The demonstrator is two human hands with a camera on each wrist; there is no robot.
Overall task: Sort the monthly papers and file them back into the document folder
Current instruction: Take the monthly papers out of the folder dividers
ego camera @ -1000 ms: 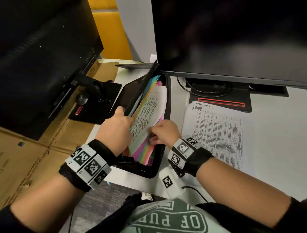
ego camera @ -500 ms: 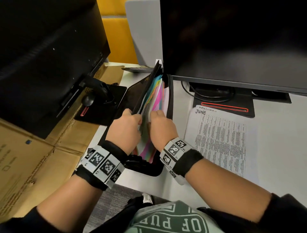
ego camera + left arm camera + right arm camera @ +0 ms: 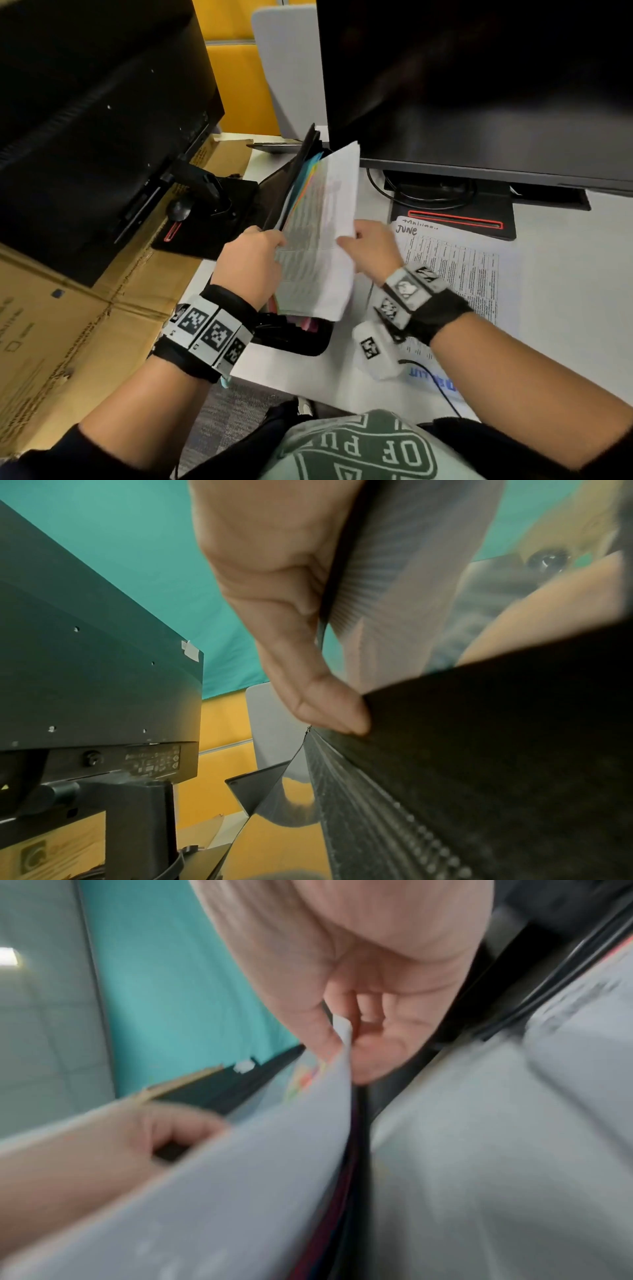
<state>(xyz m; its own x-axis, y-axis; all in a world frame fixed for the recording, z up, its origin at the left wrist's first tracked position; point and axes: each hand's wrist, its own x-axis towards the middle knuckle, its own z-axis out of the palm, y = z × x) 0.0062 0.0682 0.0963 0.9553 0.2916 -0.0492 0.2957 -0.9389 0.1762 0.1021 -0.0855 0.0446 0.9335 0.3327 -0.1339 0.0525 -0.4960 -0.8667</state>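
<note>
A person seated at a white desk [image 3: 565,291] works through a black document folder [image 3: 294,339] that lies near the desk's left edge, between the stands of two dark monitors. The left hand [image 3: 248,265] grips the folder's raised black cover [image 3: 291,181], thumb pressed along its outer face in the left wrist view, holding it tilted open toward the left monitor [image 3: 85,137]. The right hand [image 3: 371,248] pinches the right edge of a white printed sheet [image 3: 318,246] between thumb and fingers [image 3: 369,1058]; the sheet stands tilted, its lower part inside the folder and its top corner reaching up in front of the right monitor [image 3: 479,85]. Coloured dividers [image 3: 308,171] in blue, green, yellow and orange fan out between the cover and the sheet, and pink edges show at the folder's near end. A second stack of printed papers [image 3: 459,270], the top page handwritten "JUNE", lies flat on the desk just right of the folder, below the right monitor's stand [image 3: 455,212] with its red-trimmed base. A flattened cardboard box [image 3: 68,325] sits along the desk's left side. Both wrists wear black bands with patterned square markers. The right wrist view is blurred.
</note>
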